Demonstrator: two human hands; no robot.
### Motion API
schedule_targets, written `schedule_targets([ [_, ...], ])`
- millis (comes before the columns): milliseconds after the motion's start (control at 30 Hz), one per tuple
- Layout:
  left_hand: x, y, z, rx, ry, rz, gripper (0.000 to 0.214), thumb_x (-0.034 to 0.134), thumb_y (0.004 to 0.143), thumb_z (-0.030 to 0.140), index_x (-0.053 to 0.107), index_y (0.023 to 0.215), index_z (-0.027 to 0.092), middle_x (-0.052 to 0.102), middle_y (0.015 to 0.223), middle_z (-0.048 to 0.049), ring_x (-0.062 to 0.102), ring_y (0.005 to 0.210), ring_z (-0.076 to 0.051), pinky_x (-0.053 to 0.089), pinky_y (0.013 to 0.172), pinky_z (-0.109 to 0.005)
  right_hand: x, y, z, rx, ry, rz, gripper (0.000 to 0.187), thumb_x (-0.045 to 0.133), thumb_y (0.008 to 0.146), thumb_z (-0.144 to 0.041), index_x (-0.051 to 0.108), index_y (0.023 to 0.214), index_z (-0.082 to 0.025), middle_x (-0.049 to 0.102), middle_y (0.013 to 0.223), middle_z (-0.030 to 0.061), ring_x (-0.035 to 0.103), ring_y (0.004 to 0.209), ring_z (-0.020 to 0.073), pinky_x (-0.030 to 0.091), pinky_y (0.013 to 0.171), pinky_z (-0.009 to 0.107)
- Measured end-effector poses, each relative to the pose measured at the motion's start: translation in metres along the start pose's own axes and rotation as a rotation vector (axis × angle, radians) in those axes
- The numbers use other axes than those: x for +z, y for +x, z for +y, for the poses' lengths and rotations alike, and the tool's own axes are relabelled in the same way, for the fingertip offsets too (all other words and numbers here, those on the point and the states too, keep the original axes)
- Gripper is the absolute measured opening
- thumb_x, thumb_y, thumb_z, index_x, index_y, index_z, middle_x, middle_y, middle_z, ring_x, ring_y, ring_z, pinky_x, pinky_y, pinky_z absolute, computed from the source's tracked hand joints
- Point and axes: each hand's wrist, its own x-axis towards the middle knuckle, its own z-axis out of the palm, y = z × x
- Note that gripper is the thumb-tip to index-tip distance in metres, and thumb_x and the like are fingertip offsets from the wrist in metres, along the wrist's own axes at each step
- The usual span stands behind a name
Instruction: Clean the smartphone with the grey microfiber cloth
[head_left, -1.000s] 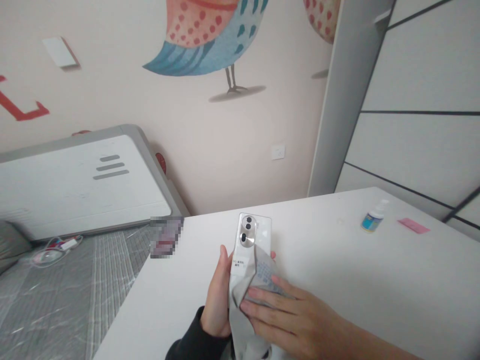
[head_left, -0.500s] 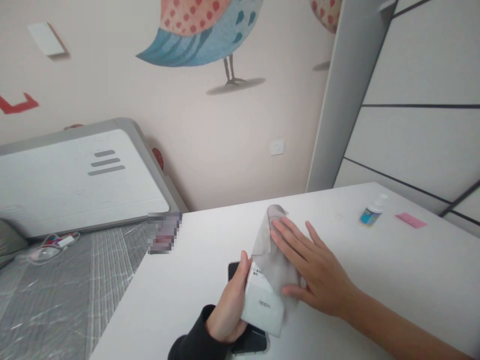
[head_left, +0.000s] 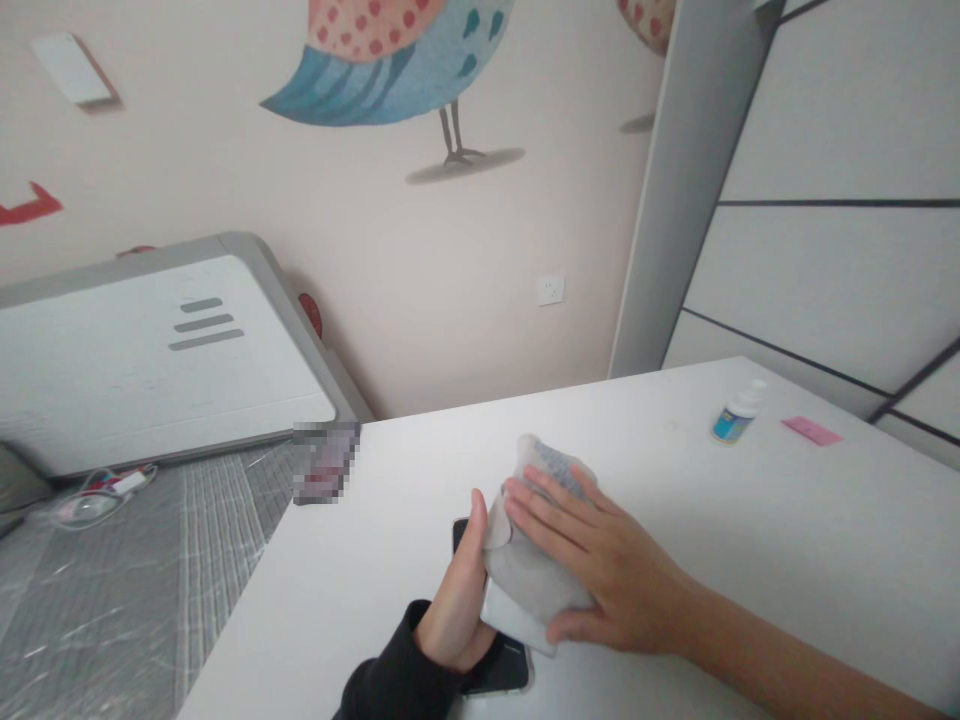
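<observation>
Well off to the left of your hands, a bundle of cables point(head_left: 101, 497) lies on the plastic-covered bed point(head_left: 112, 590). Nearer, but apart from your left hand, a pixelated item point(head_left: 324, 463) sits at the edge of the white table point(head_left: 360, 560). Your left hand point(head_left: 454, 600), thumb raised, grips the white phone point(head_left: 514, 615) by its side, above a dark phone point(head_left: 499, 668) on the tabletop. A grey cloth point(head_left: 529, 570) covers most of the white phone, between your hands. Your right hand point(head_left: 607, 560) presses flat on it, fingers extended. Beyond your right hand stand a small bottle point(head_left: 736, 415) and, farther right, a pink strip lying flat point(head_left: 812, 431).
</observation>
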Motion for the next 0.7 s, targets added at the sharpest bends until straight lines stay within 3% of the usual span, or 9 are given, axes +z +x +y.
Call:
schedule_targets([
  [100, -0.005, 0.001, 0.002, -0.029, -0.108, 0.036, 0.084, 0.044, 0.091, 0.076, 0.064, 0.138, 0.009, 0.073, 0.124, -0.0195, 0.065, 0.124, -0.035, 0.045, 0.112, -0.044, 0.001, 0.001, -0.017, -0.126, 0.086, -0.106, 0.091, 0.04, 0.097, -0.073, 0.028, 0.16, -0.01, 0.036, 0.163, 0.01, 0.03, 0.154, 0.0269, 0.016, 0.128, 0.044],
  [267, -0.006, 0.001, 0.015, -0.065, -0.156, 0.088, 0.096, 0.024, 0.093, 0.079, 0.058, 0.141, 0.003, 0.073, 0.118, -0.0243, 0.07, 0.114, -0.035, 0.052, 0.101, -0.044, 0.001, 0.003, -0.025, -0.232, 0.153, -0.127, 0.076, 0.042, 0.101, -0.065, 0.042, 0.155, -0.012, 0.045, 0.158, 0.0055, 0.038, 0.15, 0.0232, 0.013, 0.129, 0.04],
  [367, -0.001, -0.001, 0.02, 0.047, -0.154, 0.105, 0.086, 0.023, 0.099, 0.071, 0.053, 0.146, 0.006, 0.072, 0.123, -0.0221, 0.07, 0.114, -0.034, 0.049, 0.104, -0.044, 0.0, 0.002, -0.014, -0.161, 0.097, -0.085, 0.084, 0.041, 0.098, -0.07, 0.034, 0.158, -0.011, 0.048, 0.156, 0.0113, 0.04, 0.149, 0.0236, 0.021, 0.127, 0.046],
  [467, 0.006, -0.003, 0.018, 0.098, -0.113, 0.067, 0.076, 0.031, 0.1, 0.066, 0.051, 0.149, 0.011, 0.071, 0.129, -0.0192, 0.069, 0.117, -0.033, 0.045, 0.109, -0.044, 0.002, 0.0, 0.001, -0.009, -0.022, -0.01, 0.095, 0.037, 0.095, -0.075, 0.019, 0.162, -0.01, 0.043, 0.159, 0.0176, 0.04, 0.149, 0.0303, 0.03, 0.121, 0.057],
  [600, 0.01, -0.005, 0.009, 0.022, -0.018, 0.005, 0.073, 0.044, 0.097, 0.066, 0.053, 0.148, 0.015, 0.07, 0.131, -0.0177, 0.068, 0.118, -0.034, 0.046, 0.108, -0.044, 0.006, -0.002, 0.011, 0.141, -0.108, 0.066, 0.101, 0.027, 0.094, -0.079, 0.006, 0.163, -0.009, 0.038, 0.161, 0.0219, 0.036, 0.15, 0.0371, 0.037, 0.113, 0.065],
  [700, 0.009, -0.004, 0.005, -0.014, 0.023, 0.019, 0.074, 0.045, 0.096, 0.067, 0.056, 0.146, 0.012, 0.072, 0.128, -0.0192, 0.069, 0.117, -0.035, 0.047, 0.107, -0.044, 0.008, -0.003, 0.007, 0.119, -0.073, 0.074, 0.104, 0.028, 0.092, -0.081, 0.008, 0.163, -0.007, 0.039, 0.161, 0.0227, 0.032, 0.151, 0.0381, 0.036, 0.114, 0.064],
])
